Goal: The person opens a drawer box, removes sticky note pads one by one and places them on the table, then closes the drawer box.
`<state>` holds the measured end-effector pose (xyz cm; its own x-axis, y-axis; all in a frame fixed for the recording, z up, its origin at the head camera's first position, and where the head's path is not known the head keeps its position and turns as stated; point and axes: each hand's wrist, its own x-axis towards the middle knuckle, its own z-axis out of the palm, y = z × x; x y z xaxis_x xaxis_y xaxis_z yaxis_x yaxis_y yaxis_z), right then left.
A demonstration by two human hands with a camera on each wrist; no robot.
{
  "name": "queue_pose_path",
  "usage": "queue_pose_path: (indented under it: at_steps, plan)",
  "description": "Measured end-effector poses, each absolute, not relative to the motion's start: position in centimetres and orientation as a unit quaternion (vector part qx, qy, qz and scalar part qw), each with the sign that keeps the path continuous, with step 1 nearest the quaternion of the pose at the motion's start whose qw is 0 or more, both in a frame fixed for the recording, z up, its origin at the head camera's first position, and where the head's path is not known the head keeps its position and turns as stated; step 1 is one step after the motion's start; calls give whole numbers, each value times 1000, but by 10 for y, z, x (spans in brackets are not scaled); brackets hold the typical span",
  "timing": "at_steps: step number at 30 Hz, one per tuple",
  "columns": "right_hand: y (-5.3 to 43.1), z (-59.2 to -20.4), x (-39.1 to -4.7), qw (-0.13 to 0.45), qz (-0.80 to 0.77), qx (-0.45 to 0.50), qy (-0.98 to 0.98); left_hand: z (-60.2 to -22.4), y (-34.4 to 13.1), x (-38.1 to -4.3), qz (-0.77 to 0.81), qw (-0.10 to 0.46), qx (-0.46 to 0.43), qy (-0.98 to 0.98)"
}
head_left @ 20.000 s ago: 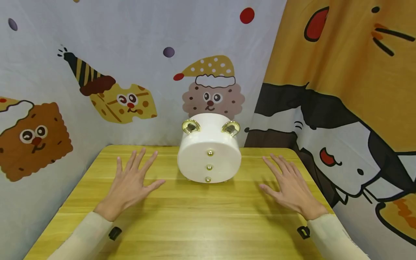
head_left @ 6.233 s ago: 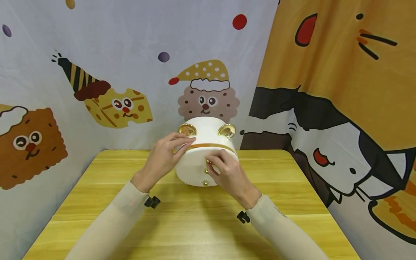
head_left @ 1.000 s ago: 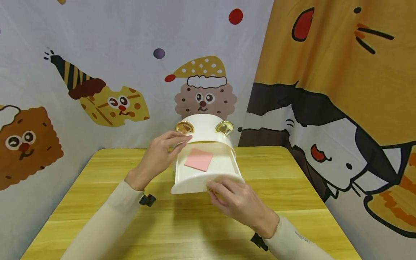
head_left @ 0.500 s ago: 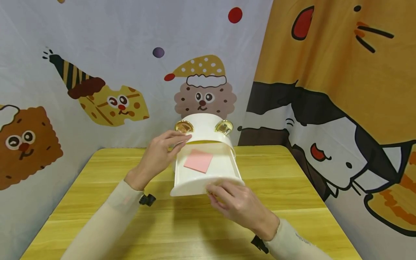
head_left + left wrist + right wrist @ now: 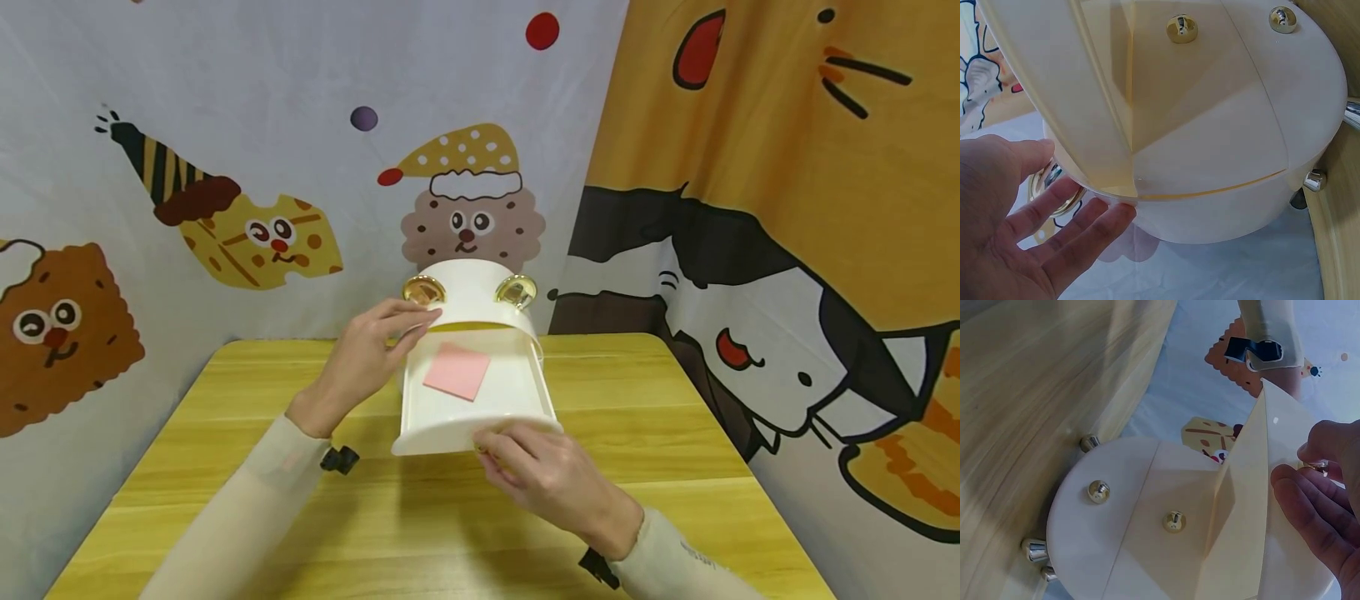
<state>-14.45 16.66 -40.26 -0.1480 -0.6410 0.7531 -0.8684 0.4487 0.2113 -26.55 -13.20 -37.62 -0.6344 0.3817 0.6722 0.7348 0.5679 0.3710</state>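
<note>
A white mini drawer cabinet (image 5: 474, 287) with two gold ear-shaped rings (image 5: 516, 292) stands at the table's far side. Its top drawer (image 5: 435, 435) is pulled well out toward me. Inside the drawer lies a pink square pad (image 5: 456, 372), like sticky notes. My right hand (image 5: 551, 475) pinches the gold knob (image 5: 1317, 467) on that drawer's front between thumb and fingers. My left hand (image 5: 360, 354) rests its fairly straight fingertips on the cabinet's upper left side, below the left ring, with the thumb apart. The two lower drawers are closed, each with a gold knob (image 5: 1174, 521).
The cabinet stands on short metallic feet (image 5: 1036, 549) on a wood-grain table (image 5: 300, 533). Behind it hangs a pale curtain (image 5: 300, 83) with cartoon food prints, and an orange cartoon cloth (image 5: 750, 167) hangs to the right. Black clips (image 5: 340, 460) sit at both cuffs.
Earlier both hands lay apart from the closed cabinet. Then the left hand came to its side and the right hand pinched the top knob. The drawer has slid toward me, revealing the pink pad.
</note>
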Motion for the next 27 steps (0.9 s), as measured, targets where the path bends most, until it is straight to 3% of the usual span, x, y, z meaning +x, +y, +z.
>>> queue_pose_path:
  at_steps: [27]
  plan:
    - [164, -418, -140, 391, 128, 491, -768, -377, -132, -263, -324, 272, -329, -844]
